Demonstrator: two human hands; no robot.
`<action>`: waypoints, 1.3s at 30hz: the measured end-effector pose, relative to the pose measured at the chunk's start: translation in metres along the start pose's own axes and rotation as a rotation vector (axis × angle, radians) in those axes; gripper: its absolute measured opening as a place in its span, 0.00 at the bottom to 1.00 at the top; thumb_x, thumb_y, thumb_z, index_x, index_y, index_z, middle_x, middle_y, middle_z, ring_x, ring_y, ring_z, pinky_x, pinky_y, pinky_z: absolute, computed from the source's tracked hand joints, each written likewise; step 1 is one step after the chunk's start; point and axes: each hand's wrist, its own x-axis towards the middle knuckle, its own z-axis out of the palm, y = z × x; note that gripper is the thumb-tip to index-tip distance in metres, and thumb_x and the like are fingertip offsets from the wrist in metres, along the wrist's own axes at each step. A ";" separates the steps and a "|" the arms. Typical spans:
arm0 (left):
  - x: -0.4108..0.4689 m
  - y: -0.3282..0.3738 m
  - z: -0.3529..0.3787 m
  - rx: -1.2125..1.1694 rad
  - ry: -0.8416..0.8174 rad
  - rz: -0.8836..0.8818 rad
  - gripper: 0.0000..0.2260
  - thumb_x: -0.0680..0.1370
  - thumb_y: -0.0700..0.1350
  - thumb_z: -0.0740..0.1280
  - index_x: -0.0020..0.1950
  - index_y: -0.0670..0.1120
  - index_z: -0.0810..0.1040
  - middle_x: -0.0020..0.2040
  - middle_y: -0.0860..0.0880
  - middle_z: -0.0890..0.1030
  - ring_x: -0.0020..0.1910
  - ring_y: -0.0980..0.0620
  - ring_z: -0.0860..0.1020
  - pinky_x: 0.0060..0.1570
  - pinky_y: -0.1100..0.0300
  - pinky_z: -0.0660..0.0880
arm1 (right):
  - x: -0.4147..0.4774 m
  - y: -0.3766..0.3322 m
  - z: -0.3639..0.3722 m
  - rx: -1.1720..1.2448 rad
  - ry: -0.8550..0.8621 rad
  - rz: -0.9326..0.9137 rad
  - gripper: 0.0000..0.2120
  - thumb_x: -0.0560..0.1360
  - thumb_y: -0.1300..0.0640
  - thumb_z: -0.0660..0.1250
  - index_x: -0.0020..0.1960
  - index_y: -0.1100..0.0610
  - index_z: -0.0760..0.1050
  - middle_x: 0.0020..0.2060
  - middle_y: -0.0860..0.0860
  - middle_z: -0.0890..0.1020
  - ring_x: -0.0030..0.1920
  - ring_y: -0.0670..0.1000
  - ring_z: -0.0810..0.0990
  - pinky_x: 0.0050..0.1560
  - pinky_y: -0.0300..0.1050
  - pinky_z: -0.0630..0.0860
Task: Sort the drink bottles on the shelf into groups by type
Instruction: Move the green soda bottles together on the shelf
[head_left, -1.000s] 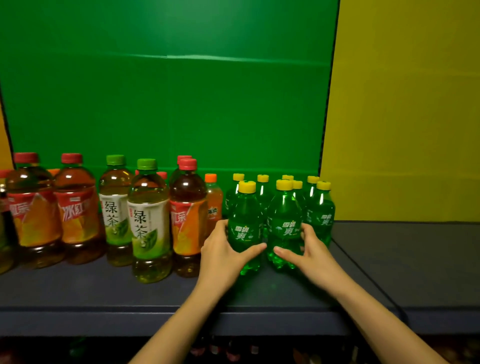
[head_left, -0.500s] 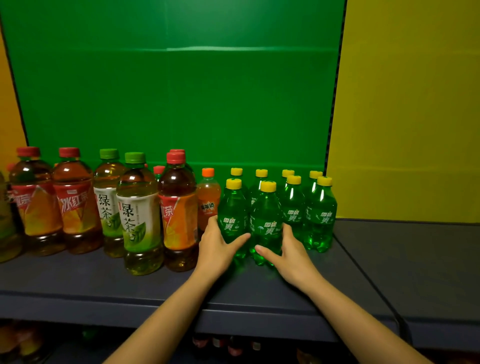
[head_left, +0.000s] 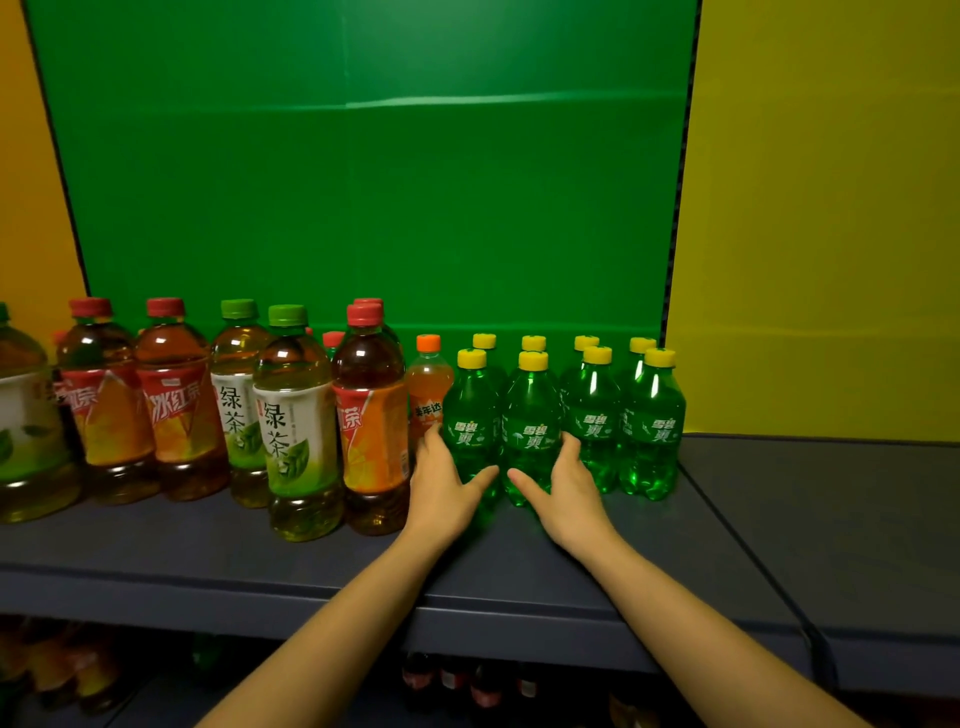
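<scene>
Several small green soda bottles with yellow caps (head_left: 652, 421) stand in two rows on the dark shelf (head_left: 208, 561), right of centre. My left hand (head_left: 447, 488) curls round the front-left green bottle (head_left: 470, 415), thumb across its base. My right hand (head_left: 566, 493) curls round the green bottle beside it (head_left: 532, 421) from the right. Both bottles stand upright on the shelf, level with the front row. A small orange soda bottle (head_left: 428, 384) stands just left of them, touching my left fingers.
To the left stand big iced tea bottles with red caps (head_left: 371, 410) (head_left: 176, 400) mixed with green tea bottles with green caps (head_left: 293, 415) (head_left: 236, 395). The shelf's right section (head_left: 831, 519) is bare. More bottles sit on a lower shelf (head_left: 467, 686).
Both hands have slid the two front green bottles back along the shelf, into line with the other green bottles. The hands keep their hold.
</scene>
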 end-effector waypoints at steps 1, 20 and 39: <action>0.000 0.001 0.000 -0.001 0.007 0.002 0.34 0.71 0.44 0.73 0.71 0.40 0.58 0.67 0.43 0.68 0.69 0.46 0.65 0.65 0.58 0.63 | -0.001 0.000 0.000 -0.002 0.015 -0.004 0.38 0.75 0.48 0.65 0.74 0.61 0.48 0.71 0.59 0.65 0.68 0.57 0.67 0.63 0.47 0.66; 0.006 -0.002 0.009 0.063 0.065 0.034 0.31 0.72 0.44 0.72 0.69 0.41 0.59 0.66 0.43 0.71 0.67 0.46 0.69 0.65 0.55 0.68 | -0.010 -0.008 0.000 -0.160 0.272 -0.111 0.34 0.73 0.50 0.68 0.71 0.59 0.55 0.68 0.53 0.64 0.66 0.53 0.69 0.58 0.42 0.70; -0.055 -0.009 -0.080 -0.020 0.044 0.273 0.11 0.74 0.45 0.69 0.54 0.50 0.74 0.49 0.55 0.77 0.47 0.59 0.76 0.46 0.68 0.73 | -0.017 -0.040 0.006 0.213 0.359 -0.524 0.22 0.70 0.68 0.67 0.60 0.53 0.67 0.56 0.46 0.69 0.56 0.39 0.69 0.58 0.32 0.68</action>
